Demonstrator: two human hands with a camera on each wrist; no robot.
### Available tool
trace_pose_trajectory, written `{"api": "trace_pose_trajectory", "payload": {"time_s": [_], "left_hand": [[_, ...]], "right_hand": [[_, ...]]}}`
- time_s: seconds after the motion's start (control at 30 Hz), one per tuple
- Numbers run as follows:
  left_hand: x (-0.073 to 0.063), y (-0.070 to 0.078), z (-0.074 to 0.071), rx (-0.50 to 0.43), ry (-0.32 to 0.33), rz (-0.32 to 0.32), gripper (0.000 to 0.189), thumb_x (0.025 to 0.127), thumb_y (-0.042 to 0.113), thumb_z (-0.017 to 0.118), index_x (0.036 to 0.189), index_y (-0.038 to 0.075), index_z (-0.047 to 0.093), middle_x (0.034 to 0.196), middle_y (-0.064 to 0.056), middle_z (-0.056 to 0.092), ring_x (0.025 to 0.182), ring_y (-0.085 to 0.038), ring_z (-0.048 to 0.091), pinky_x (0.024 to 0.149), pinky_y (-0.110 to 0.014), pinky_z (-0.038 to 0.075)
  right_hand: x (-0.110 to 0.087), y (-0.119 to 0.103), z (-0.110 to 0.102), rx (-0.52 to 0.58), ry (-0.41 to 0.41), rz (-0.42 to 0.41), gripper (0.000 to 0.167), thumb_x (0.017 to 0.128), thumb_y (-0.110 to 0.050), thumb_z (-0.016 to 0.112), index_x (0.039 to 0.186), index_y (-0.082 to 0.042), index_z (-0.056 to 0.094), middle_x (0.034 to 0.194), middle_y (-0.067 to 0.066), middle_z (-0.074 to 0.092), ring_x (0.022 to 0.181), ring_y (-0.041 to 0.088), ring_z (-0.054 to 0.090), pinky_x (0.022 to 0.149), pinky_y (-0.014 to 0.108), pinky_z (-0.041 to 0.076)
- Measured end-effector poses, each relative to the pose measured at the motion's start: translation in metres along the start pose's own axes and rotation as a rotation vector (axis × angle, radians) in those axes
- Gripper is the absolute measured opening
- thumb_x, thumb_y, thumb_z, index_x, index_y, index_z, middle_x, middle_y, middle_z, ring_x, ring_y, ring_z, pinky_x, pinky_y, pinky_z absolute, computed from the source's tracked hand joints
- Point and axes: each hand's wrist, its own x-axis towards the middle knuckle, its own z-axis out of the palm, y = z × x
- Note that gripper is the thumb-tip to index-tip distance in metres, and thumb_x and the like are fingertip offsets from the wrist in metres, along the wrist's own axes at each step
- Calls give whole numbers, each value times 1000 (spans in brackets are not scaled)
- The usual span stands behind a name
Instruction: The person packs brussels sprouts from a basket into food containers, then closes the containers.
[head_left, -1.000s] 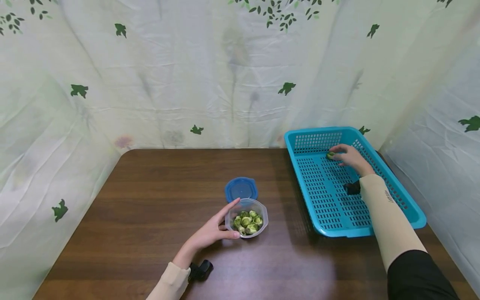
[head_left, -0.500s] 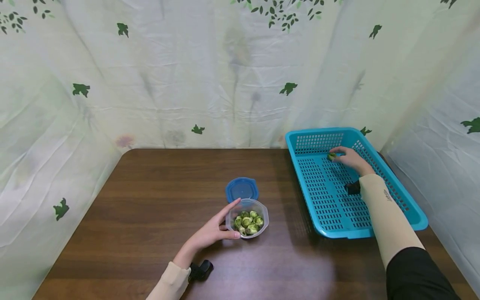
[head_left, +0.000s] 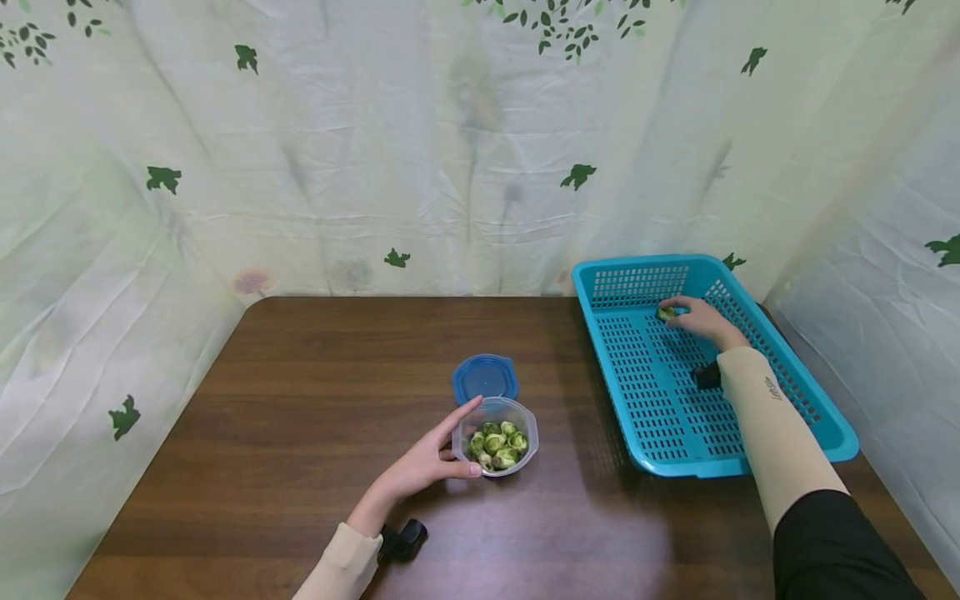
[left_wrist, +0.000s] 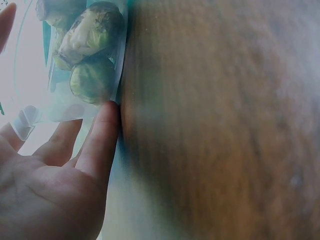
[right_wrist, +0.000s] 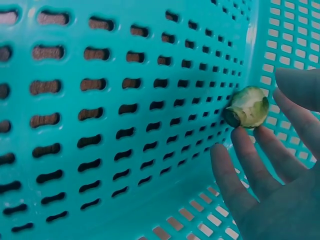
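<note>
In the head view my left hand (head_left: 431, 458) holds a clear plastic container (head_left: 531, 450) from its left side, thumb at the near side and index finger along the far rim. Several Brussels sprouts (head_left: 498, 446) lie inside it. The left wrist view shows fingertips (left_wrist: 106, 112) against the container wall. Inside a blue plastic basket (head_left: 618, 400), my right hand (head_left: 701, 321) reaches a single Brussels sprout (right_wrist: 248, 107) near the far end. Fairly straight fingers touch the sprout's side, with the thumb a little apart from it, and the sprout rests on the perforated floor.
A round blue lid (head_left: 484, 377) lies on the brown wooden table (head_left: 337, 375) just behind the container. The basket's raised walls surround the right hand. A pale leaf-patterned cloth (head_left: 337, 150) hangs behind the table and along both sides.
Both hands keep almost the same place and pose. The whole head view shifts very slightly; the container, lid and basket stay put.
</note>
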Motion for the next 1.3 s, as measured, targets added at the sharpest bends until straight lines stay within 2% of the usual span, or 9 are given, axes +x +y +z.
{"api": "trace_pose_trajectory", "payload": {"time_s": [0.17, 0.33, 0.6, 0.8, 0.87, 0.97, 1.1, 1.2, 1.3], "left_hand": [[0, 1, 0, 11, -2, -1, 88, 87, 9, 71, 155, 17, 16, 155, -16, 18, 129, -36, 40, 91, -33, 48], [1, 2, -1, 29, -2, 10, 87, 87, 7, 70, 154, 17, 16, 155, -15, 19, 133, -35, 33, 96, -38, 44], [2, 2, -1, 25, -10, 10, 88, 87, 9, 71, 155, 17, 16, 156, -13, 16, 133, -35, 34, 96, -41, 44], [3, 1, 0, 32, -10, 13, 87, 87, 9, 71, 154, 18, 17, 156, -12, 16, 134, -34, 33, 97, -43, 43], [3, 1, 0, 27, -10, 14, 87, 87, 8, 70, 154, 18, 17, 156, -13, 17, 134, -35, 33, 98, -44, 43], [3, 1, 0, 24, -13, 12, 87, 87, 8, 70, 155, 17, 16, 156, -14, 17, 134, -35, 33, 98, -44, 42], [2, 1, 0, 27, -11, 7, 88, 87, 8, 71, 155, 17, 16, 155, -14, 18, 135, -35, 32, 98, -43, 42], [1, 1, 0, 31, -5, 4, 88, 87, 10, 71, 155, 19, 16, 155, -14, 18, 135, -34, 31, 98, -43, 42], [1, 2, -1, 35, 4, 2, 88, 86, 11, 72, 155, 19, 17, 156, -14, 17, 134, -35, 32, 98, -42, 43]], "right_hand": [[2, 0, 2, -29, -7, 26, 53, 94, -8, 47, 142, 8, 32, 145, 39, 18, 129, 56, 20, 98, 69, 23], [3, 2, 4, -44, 2, 16, 50, 94, -6, 48, 140, 8, 36, 145, 38, 19, 129, 56, 20, 98, 68, 24], [3, 3, 5, -37, 7, 23, 47, 93, -3, 45, 138, 8, 40, 146, 37, 20, 130, 56, 19, 99, 68, 25], [0, 3, 5, -31, 27, 13, 43, 93, 0, 45, 136, 9, 43, 140, 37, 29, 126, 55, 27, 97, 66, 29], [0, 2, 5, -32, 38, 6, 42, 93, 0, 44, 134, 9, 45, 137, 37, 33, 123, 54, 32, 95, 64, 33], [1, 2, 6, -26, 57, 5, 42, 92, 0, 42, 132, 9, 47, 133, 36, 38, 109, 49, 42, 82, 55, 40], [0, -1, 6, -3, 82, 2, 41, 92, -3, 43, 132, 7, 49, 129, 33, 43, 98, 41, 43, 72, 45, 35], [-2, -5, 5, 35, 90, -10, 39, 95, -4, 44, 133, 6, 47, 128, 33, 43, 106, 42, 44, 79, 49, 40], [-5, -8, 2, 62, 93, -33, 38, 98, -7, 46, 133, 7, 44, 130, 34, 41, 113, 47, 42, 88, 58, 39]]}}
